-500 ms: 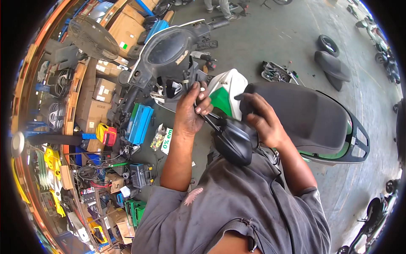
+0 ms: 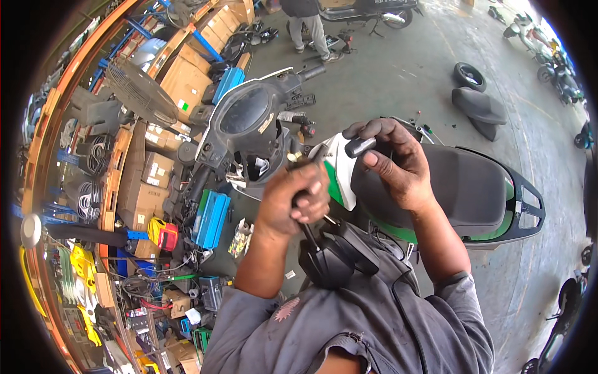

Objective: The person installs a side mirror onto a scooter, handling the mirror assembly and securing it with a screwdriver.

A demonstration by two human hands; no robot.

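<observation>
My left hand (image 2: 293, 198) is closed around the thin stems of black rear-view mirrors (image 2: 325, 260), whose heads hang down against my shirt. Two mirror heads seem to overlap there. Small brass-coloured and pale ends stick out above the fist. My right hand (image 2: 403, 167) pinches a small dark oblong piece (image 2: 360, 148) with a shiny side between thumb and fingers, above the front of the scooter's black seat (image 2: 451, 190); its exact kind is unclear. Beyond my left hand stands the scooter's handlebar cover (image 2: 249, 115), with an open cavity below it. White-and-green body panel (image 2: 341, 171) shows between the hands.
Shelving with cardboard boxes (image 2: 187, 78) and a fan (image 2: 140, 90) line the left. A blue toolbox (image 2: 213, 218) lies beside the scooter. On the floor at right are a tyre (image 2: 469, 76) and a loose seat (image 2: 478, 106). Another person (image 2: 308, 28) stands at the back.
My left hand and the mirrors have come lower and nearer to me. My right hand has turned, showing the small piece in its fingers. The view has shifted, revealing more of the far person.
</observation>
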